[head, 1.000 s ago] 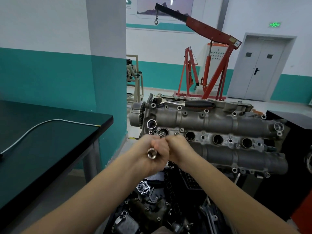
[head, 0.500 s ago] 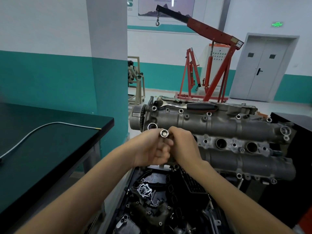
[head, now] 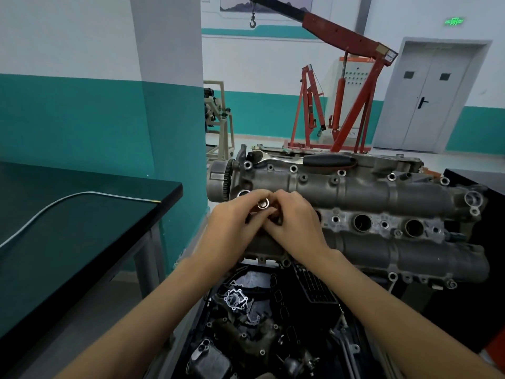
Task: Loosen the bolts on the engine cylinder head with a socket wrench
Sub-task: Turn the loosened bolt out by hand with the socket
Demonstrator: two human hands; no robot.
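Over the cylinder head's [head: 355, 192] left end, I saw two hands: left hand [head: 232, 228] and right hand [head: 295, 228], fingers curled, together pinching one socket [head: 263, 204].

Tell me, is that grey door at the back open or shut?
Shut. Both leaves of the door sit flush in the frame, with no gap between them and nothing visible behind.
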